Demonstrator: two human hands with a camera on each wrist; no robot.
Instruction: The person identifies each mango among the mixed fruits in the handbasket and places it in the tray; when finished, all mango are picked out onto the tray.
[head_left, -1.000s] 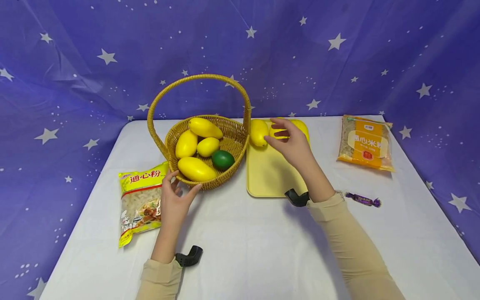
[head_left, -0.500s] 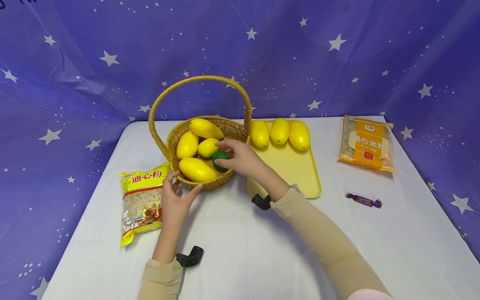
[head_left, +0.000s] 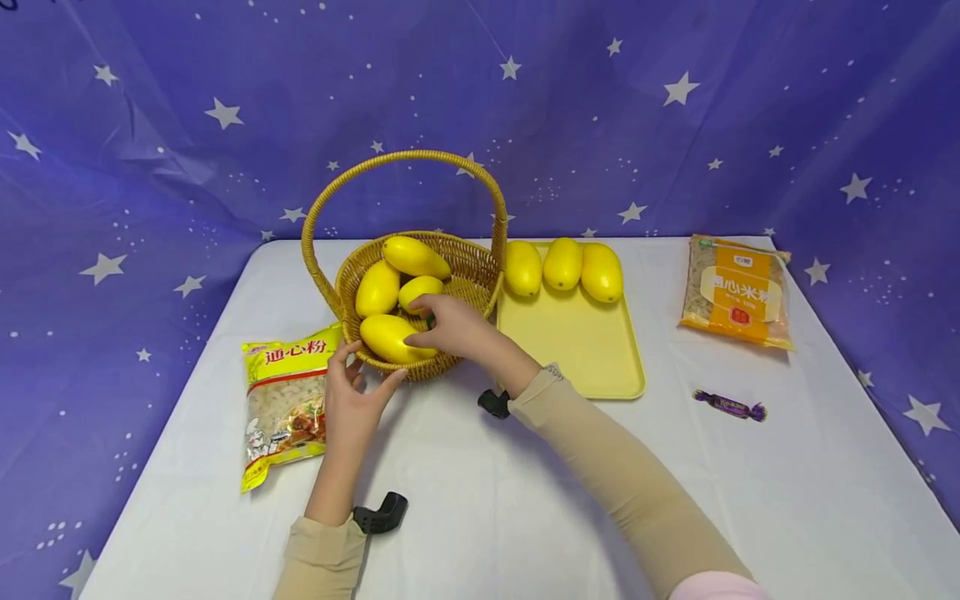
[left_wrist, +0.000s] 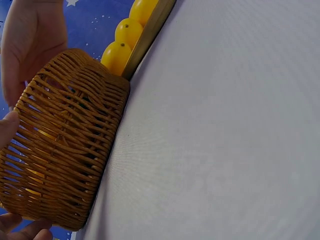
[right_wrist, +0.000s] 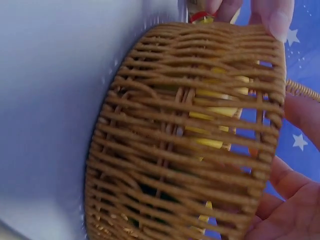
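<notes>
- A white cloth is covering the table, its folds few and its surface running broad and pale towards the person.
- A purple-blue backdrop printed with white stars and dots is hanging behind the table and wrapping round both sides.
- A woven basket is standing towards the far left, its tall handle arching upright against the stars.
- The left hand is gripping the near-left rim of the basket, thumb and fingers spreading apart along the wicker.
- The right hand is reaching inside and holding a green fruit — thumb and fingers curling narrowly round it and hiding most of it.
- Four yellow fruits are lying in the basket around that hand.
- A pale yellow tray is lying flat just beside the basket, with three more yellow fruits sitting in a row at its far end.
- A yellow pasta bag is lying by the left hand; an orange bag is resting near the far right corner — a purple-wrapped candy is lying nearer the person.
- Beige sleeves are covering both forearms.
</notes>
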